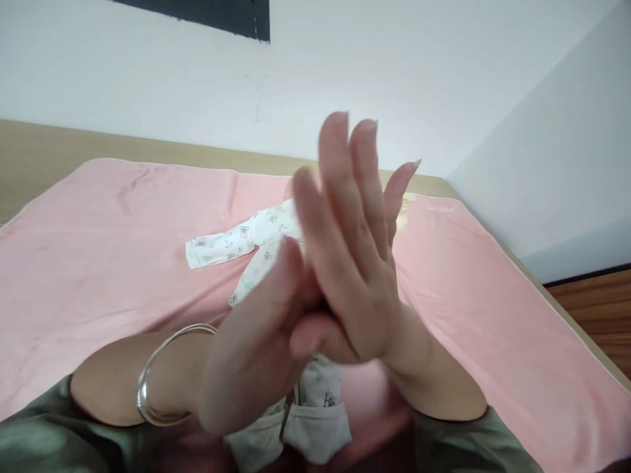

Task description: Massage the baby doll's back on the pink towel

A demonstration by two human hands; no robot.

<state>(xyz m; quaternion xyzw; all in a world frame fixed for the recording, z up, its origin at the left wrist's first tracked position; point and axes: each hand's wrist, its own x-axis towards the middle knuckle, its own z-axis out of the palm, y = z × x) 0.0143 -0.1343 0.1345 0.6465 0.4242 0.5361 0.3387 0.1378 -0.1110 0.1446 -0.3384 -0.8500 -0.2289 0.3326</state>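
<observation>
My left hand point(261, 341) and my right hand point(362, 289) meet palm against palm in the middle of the view. The right hand is open, its fingers stretched up and apart, with its thumb crossing low over the left hand. Of the left hand, the back and thumb show, slightly blurred; the thumb points up and the other fingers are hidden. Nothing is visible between the palms. Behind and below them lies a small figure in a white printed outfit point(221, 248), one sleeve stretched left. My hands hide most of its body and head, so I cannot tell whether it is a doll.
A pink sheet point(98, 263) covers the surface under the figure. A pale wooden edge point(44, 148) runs along the back, against a white wall point(148, 85). A dark panel point(221, 16) is at the top, and brown wood point(596, 315) shows at right. Silver bangles point(142, 394) circle my left wrist.
</observation>
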